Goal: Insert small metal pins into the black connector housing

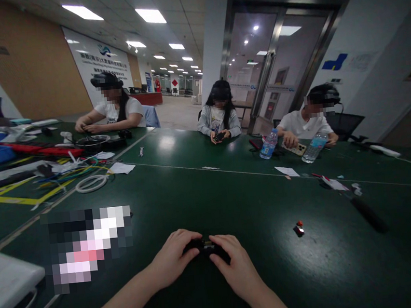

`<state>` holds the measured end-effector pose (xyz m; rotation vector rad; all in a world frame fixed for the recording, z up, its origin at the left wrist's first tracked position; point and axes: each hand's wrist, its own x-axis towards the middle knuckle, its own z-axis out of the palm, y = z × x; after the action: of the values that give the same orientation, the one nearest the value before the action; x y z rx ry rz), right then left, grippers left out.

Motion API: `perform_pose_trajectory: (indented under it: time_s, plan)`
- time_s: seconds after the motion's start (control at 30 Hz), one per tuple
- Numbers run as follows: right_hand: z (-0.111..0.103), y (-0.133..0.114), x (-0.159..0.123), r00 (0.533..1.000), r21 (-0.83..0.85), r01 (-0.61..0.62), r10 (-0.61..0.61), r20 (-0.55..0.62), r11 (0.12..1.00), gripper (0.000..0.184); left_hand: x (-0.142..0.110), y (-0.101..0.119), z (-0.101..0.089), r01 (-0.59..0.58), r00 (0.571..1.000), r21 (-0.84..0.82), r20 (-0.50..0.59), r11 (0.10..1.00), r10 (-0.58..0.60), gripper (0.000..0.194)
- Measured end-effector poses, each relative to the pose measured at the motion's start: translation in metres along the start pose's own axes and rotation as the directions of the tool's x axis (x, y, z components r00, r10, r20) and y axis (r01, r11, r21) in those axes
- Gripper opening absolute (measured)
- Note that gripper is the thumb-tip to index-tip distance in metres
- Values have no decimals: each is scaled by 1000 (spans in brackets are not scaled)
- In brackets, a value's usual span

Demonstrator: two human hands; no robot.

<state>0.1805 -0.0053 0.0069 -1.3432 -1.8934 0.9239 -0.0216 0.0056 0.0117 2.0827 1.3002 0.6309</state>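
Observation:
Both my hands grip a small, dark, elongated device just above the near part of the green table. My left hand wraps around its left end, thumb below and fingers on top. At its right end, my right hand holds it the same way. Between the fingertips a small light, yellowish part shows in the middle of the device; its exact kind cannot be made out. Most of its body is hidden by my fingers. Off to the right lies a small red-and-black item with a shiny white face.
The green table carries a white box with a cable, a blurred-out object and a coiled white cable at left. Water bottles and a dark cylinder are at right. Three people sit across, hands on small objects.

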Motion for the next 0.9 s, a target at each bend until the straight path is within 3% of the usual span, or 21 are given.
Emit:
perform_pose_trajectory:
  time_s: [0.43, 0.9]
  plan:
    - [-2, -3, 1, 999, 37, 40, -41, 15, 998, 28, -1, -3, 2, 31, 999, -12, 22, 999, -31, 35]
    - [-1, 0, 0, 1000, 41, -10, 9, 18, 999, 27, 0, 0, 0, 63, 997, -27, 40, 998, -62, 36]
